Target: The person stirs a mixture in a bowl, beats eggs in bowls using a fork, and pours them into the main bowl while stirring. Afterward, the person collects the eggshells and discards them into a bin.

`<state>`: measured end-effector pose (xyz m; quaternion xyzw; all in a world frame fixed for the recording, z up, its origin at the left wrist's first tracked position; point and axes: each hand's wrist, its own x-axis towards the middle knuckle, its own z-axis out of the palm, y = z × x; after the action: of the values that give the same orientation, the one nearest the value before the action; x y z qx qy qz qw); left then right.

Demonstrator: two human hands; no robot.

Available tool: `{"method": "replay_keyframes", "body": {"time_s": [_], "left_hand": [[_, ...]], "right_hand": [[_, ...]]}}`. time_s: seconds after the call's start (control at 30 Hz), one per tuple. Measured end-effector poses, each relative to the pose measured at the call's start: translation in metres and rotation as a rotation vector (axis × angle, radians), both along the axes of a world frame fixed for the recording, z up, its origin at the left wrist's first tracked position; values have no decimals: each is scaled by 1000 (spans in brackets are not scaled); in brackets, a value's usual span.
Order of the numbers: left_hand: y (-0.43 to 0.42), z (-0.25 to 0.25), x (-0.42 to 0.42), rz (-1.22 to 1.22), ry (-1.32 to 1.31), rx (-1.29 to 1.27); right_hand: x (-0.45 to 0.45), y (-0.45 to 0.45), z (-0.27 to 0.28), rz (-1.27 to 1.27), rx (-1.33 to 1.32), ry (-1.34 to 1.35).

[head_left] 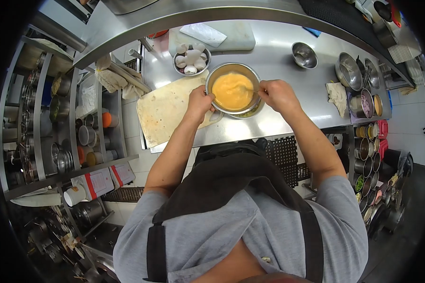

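Beaten egg (pixel 230 92), yellow-orange and liquid, fills the lower part of a round metal bowl (pixel 255 78) on the steel counter. My left hand (pixel 201 102) is closed on the bowl's left rim, thumb over the edge. In my right hand (pixel 276 95), at the opposite rim, is a thin metal utensil (pixel 255 90); its end is in the egg, so its kind is hidden. Part of another container shows beneath the bowl's front edge. Just behind on the left stands a smaller metal bowl heaped with eggshells (pixel 192 60).
A stained cutting board (pixel 165 111) lies left of the bowl; a pale board (pixel 238 37) lies behind. To the right are a small metal bowl (pixel 305 55), a cloth (pixel 336 94) and several larger bowls (pixel 348 71). A steel shelf (pixel 193 15) crosses above the counter's back.
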<state>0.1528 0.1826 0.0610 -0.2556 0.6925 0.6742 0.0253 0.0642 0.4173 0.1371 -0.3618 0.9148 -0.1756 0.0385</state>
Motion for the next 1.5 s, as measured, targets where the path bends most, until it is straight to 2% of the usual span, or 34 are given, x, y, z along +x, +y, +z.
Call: {"method": "replay_keyframes", "body": {"time_s": [0.07, 0.13, 0.17, 0.23, 0.27, 0.33, 0.37, 0.4, 0.47, 0.5, 0.53, 0.6, 0.67, 0.73, 0.8, 0.87, 0.9, 0.97, 1.1, 1.17, 1.2, 1.27, 1.37, 1.5], "left_hand": [[0, -4, -1, 4, 7, 20], [1, -6, -2, 5, 17, 23], [1, -8, -1, 5, 14, 23], [0, 0, 1, 1, 22, 35], [-1, -1, 1, 5, 19, 35], [-3, -4, 1, 11, 39, 38], [-3, -4, 0, 10, 38, 36], [-1, -2, 1, 7, 34, 39], [-2, -2, 3, 2, 27, 38], [-2, -3, 2, 5, 24, 41], [-2, -3, 1, 8, 23, 44], [-2, -1, 1, 11, 20, 55], [-1, 0, 3, 18, 15, 64], [-1, 0, 5, 2, 15, 64], [-1, 1, 5, 5, 19, 75], [1, 1, 7, 7, 23, 88], [2, 1, 8, 5, 25, 74], [1, 1, 9, 3, 28, 60], [3, 3, 10, 4, 21, 71], [3, 2, 11, 9, 9, 51], [3, 3, 12, 6, 8, 58], [2, 3, 12, 4, 8, 62], [0, 3, 13, 8, 36, 89], [2, 6, 13, 0, 46, 98]], "right_hand": [[3, 0, -4, 15, -8, 27], [5, 0, -4, 107, -176, -92], [2, 4, -5, 107, -176, -95], [-10, 13, -4, -187, -172, -25], [-5, 13, -9, -183, -171, -28], [13, 12, -21, -27, -102, -186], [20, 10, -23, -61, -228, -310], [17, 10, -22, -63, -230, -315], [6, 12, -18, -398, -323, -355], [8, 11, -24, -346, -300, -232], [12, 11, -28, -349, -301, -232], [25, 10, -32, -134, -270, -412], [15, 14, -28, -156, -312, -464], [12, 13, -15, -354, -258, -324], [14, 13, -5, -334, -221, -349], [13, 15, -6, -211, -395, -255], [11, 17, -4, -211, -396, -255], [5, 23, 0, -128, -320, 22], [10, 33, -12, -51, -136, 153], [23, 33, -26, -66, -223, -172], [25, 33, -39, -65, -224, -176], [26, 33, -61, -262, -425, -609], [24, 33, -53, -312, -487, -705], [19, 36, -38, -276, -590, -703]]}}
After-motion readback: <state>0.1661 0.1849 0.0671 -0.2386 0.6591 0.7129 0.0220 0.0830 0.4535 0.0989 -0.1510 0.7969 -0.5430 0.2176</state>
